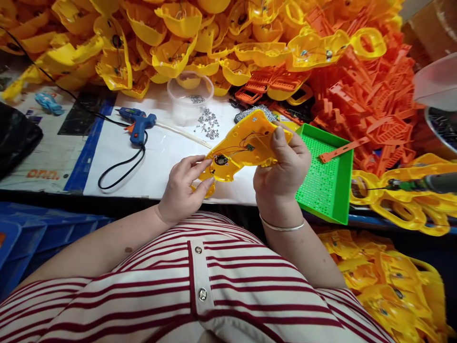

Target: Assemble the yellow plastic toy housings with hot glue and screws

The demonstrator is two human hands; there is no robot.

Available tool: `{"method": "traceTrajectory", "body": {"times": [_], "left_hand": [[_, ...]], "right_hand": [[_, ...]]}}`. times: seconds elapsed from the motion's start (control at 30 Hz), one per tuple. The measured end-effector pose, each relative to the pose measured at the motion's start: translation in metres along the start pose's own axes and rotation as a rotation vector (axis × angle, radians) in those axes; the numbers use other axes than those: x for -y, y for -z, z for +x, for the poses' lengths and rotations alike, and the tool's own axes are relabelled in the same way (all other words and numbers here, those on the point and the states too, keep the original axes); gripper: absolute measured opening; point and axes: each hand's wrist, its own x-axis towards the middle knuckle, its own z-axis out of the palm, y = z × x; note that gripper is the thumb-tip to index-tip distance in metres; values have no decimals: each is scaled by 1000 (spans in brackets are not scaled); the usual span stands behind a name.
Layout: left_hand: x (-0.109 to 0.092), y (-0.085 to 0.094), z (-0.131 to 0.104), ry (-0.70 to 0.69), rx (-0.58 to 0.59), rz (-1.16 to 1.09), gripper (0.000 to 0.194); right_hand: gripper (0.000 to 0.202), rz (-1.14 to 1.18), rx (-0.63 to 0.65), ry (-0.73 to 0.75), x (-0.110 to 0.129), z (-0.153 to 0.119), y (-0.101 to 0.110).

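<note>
A yellow plastic shell half (246, 143) is held up between my two hands over the white sheet, its hollow inner side towards me. Inside it are thin wires, a small circuit board and a round dark part that looks like a speaker. My right hand (283, 164) pinches the shell's upper right end, thumb on the inside. At the lower left end, my left hand (187, 186) has its thumb and fingers closed around the edge near the round part. Part of the shell's left end is hidden behind my left fingers.
A blue glue gun (137, 124) with a looped black cord lies left. Behind are a clear tub (191, 97), loose screws (208, 125) and heaped yellow shells (174, 55). To the right are a green tray (321, 190), orange parts (378, 109) and a screwdriver-like tool (435, 183).
</note>
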Motion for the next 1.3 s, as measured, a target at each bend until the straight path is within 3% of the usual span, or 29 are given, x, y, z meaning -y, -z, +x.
{"method": "traceTrajectory", "body": {"times": [0.17, 0.27, 0.53, 0.63, 0.77, 0.9, 1.1, 1.2, 1.3], "left_hand": [[0, -1, 1, 48, 204, 126, 42], [-2, 0, 2, 57, 238, 149, 44], [-1, 8, 12, 63, -25, 90, 18], [2, 6, 21, 36, -103, 31, 26], [6, -2, 30, 12, -114, -40, 32], [5, -9, 37, 144, -156, -192, 32], [4, -7, 43, 513, 50, -621, 40], [1, 2, 47, 500, 129, -616, 40], [-4, 13, 54, 432, 284, -564, 39]], "right_hand": [[29, -10, -1, -13, -1, -2, -2], [31, -43, -27, -7, -4, -2, 1], [36, -148, 28, 48, -10, -1, 4], [37, -143, 29, 39, -7, -4, 1], [33, -119, 24, 23, -2, -8, -3], [30, -120, 43, 38, 0, -9, -4], [31, -99, 46, 9, 4, -10, -2], [28, -117, 98, 12, 11, -9, -1], [31, -148, 123, 3, 22, -7, -1]]}}
